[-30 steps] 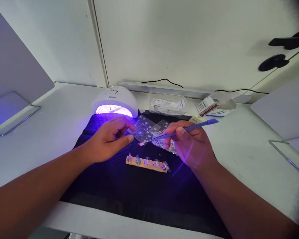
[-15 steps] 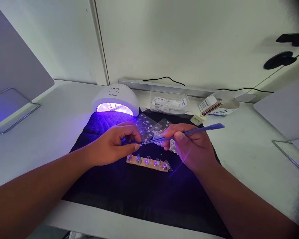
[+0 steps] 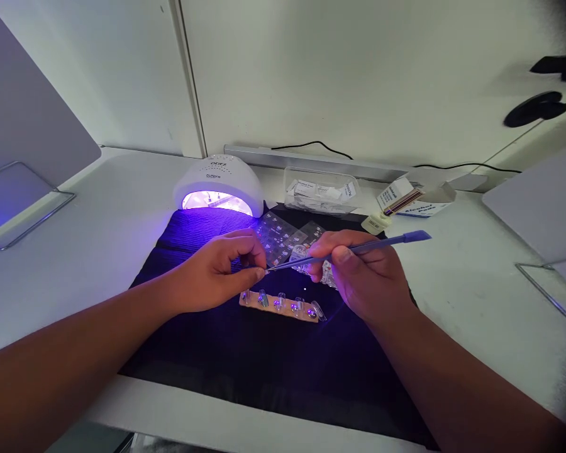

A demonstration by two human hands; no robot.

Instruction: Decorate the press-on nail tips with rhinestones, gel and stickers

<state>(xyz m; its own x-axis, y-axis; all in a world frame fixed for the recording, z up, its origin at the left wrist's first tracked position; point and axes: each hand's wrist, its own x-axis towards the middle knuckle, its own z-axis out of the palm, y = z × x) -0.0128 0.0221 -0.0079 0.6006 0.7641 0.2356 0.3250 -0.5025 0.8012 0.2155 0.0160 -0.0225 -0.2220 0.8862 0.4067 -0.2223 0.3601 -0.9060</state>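
While the UV lamp [image 3: 218, 186] is glowing violet at the back of the black mat [image 3: 245, 352], the right hand [image 3: 368, 277] is holding a thin blue tool [image 3: 358, 250] in a pinching grip, tip meeting the left hand [image 3: 217, 274] fingertips, which are pinched narrow. Just below, a wooden strip of nail tips [image 3: 280, 306] is lying on the mat.

The left hand [image 3: 212, 277], open and apart from the tool [image 3: 349, 250] a second ago, is now closed with its fingertips [image 3: 259, 272] pinched at the tool's tip. The gap between tip and fingers has been closed.
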